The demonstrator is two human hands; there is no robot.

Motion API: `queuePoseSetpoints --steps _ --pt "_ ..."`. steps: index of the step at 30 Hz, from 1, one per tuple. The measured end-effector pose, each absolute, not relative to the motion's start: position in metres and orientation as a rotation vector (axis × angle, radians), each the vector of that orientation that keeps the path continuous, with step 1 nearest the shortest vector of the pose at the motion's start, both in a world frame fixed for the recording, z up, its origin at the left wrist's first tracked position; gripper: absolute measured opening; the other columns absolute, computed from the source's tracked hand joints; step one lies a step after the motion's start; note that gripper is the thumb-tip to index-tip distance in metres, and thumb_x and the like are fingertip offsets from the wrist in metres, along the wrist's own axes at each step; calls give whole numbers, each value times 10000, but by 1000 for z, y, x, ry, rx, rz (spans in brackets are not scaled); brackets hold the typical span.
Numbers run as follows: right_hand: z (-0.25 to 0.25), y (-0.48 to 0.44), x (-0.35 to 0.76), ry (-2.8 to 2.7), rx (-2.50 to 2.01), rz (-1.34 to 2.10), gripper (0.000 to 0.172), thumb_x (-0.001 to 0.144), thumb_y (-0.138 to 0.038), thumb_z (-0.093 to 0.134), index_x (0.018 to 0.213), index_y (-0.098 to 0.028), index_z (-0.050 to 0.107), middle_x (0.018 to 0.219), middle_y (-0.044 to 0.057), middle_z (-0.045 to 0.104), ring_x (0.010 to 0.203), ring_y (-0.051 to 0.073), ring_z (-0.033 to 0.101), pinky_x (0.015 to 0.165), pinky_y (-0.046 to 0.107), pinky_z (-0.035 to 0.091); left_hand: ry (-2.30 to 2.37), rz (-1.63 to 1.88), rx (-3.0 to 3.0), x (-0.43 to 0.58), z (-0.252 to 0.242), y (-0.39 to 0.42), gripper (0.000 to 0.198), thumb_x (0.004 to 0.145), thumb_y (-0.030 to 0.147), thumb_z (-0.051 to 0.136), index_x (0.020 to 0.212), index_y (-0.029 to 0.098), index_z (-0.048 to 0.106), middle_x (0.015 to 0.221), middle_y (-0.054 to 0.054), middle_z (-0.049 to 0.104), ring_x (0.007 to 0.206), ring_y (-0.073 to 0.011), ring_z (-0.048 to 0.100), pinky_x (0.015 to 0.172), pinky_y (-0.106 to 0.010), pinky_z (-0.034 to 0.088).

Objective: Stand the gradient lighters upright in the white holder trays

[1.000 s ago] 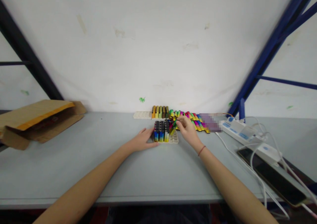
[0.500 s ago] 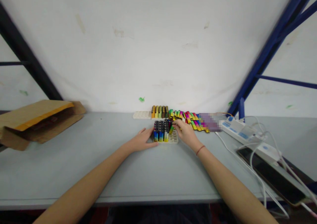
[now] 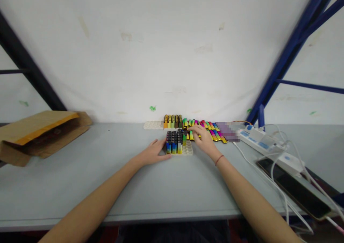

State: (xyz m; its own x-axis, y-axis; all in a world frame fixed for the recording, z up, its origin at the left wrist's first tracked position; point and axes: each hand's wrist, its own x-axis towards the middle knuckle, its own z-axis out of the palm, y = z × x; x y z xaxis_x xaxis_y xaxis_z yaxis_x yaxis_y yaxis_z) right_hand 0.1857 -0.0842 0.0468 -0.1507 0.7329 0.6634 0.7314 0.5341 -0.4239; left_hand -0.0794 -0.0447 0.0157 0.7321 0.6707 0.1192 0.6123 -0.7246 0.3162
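- Bracing the near tray (image 3: 189, 150) appears to be the role of the left hand (image 3: 153, 153): it lies at the tray's left side, thumb spread from the fingers along the front edge, probably to prevent sliding.
- The near tray sits flat on the table (image 3: 172, 189), between the hands; this central position suits access from both sides.
- Black-topped lighters (image 3: 174, 147) stand upright in the tray's left part, presumably supported by its sockets. Sockets show at the front right.
- A green-and-yellow lighter (image 3: 184, 139) stands beside them, between the group and the right hand (image 3: 204, 142).
- The right hand is held above the tray's right rear, fingers bent, thumb below them. Whether the fingertips pinch anything cannot be told.
- Multicoloured lighters (image 3: 216, 135) lie in rows behind and right of that hand, apparently for short reach.
- Yellow-to-dark lighters (image 3: 173, 121) stand near the wall, beside or in the far tray (image 3: 153, 125); which cannot be determined.
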Motion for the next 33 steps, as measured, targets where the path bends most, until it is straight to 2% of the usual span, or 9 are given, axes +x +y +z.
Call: queuePoseSetpoints --steps 6,11,16,18,21,24,28,31,33 --pt "30 -67 221 -1851 -1481 -234 358 795 -66 390 1019 -131 662 1012 134 651 992 253 554 903 393 420 1029 276 2693 -79 19 -46 704 855 563 468 1383 124 316 1431 -172 377 1316 -291 355 1116 -503 143" --pt "23 -66 210 -2142 -1426 -267 447 761 -26 411 1121 -149 647 1153 106 636 1128 242 493 994 406 359 1017 321 2671 -77 20 -46 702 836 564 493 1375 145 332 1409 -148 417 1294 -307 381 1115 -516 146" --pt "21 -70 191 -2309 -1461 -235 532 784 -15 400 1257 -193 569 1292 65 570 1293 251 376 1057 454 290 962 407 2598 -82 29 -42 758 736 546 621 1328 126 402 1317 -146 512 1175 -324 496 1043 -445 347" --pt "22 -71 188 -2339 -1460 -230 549 792 -15 390 1289 -195 540 1329 52 540 1310 253 362 1068 458 280 936 441 2574 -90 35 -41 822 680 521 682 1339 124 391 1342 -143 488 1191 -322 482 1042 -420 360" --pt "22 -73 183 -2372 -1424 -240 522 841 -62 373 1330 -197 494 1371 41 498 1320 252 352 1084 472 256 975 417 2541 -106 44 -39 845 642 487 716 1335 128 393 1326 -137 502 1186 -314 488 1044 -418 362" --pt "20 -73 177 -2397 -1387 -250 454 921 -197 346 1362 -229 450 1410 45 452 1327 256 343 1085 503 238 984 365 2518 -119 51 -38 816 638 470 714 1326 154 409 1301 -104 530 1159 -299 515 1027 -403 388" --pt "17 -72 169 -2423 -1391 -227 428 953 -343 329 1356 -261 450 1411 47 450 1311 270 364 1078 529 222 973 329 2501 -122 56 -38 807 630 462 717 1320 163 425 1301 -78 538 1134 -293 537 1012 -376 412" --pt "22 -74 167 -2438 -1348 -204 401 947 -324 355 1288 -196 523 1327 83 531 1231 241 445 1043 422 310 975 339 2493 -121 56 -38 810 631 470 715 1325 168 426 1300 -72 542 1126 -294 543 1005 -374 420" --pt "27 -77 167 -2452 -1312 -194 360 940 -301 372 1193 -165 589 1204 102 604 1113 218 519 977 360 370 977 341 2485 -121 55 -38 806 627 460 717 1321 165 430 1294 -74 547 1120 -297 547 1005 -380 419"
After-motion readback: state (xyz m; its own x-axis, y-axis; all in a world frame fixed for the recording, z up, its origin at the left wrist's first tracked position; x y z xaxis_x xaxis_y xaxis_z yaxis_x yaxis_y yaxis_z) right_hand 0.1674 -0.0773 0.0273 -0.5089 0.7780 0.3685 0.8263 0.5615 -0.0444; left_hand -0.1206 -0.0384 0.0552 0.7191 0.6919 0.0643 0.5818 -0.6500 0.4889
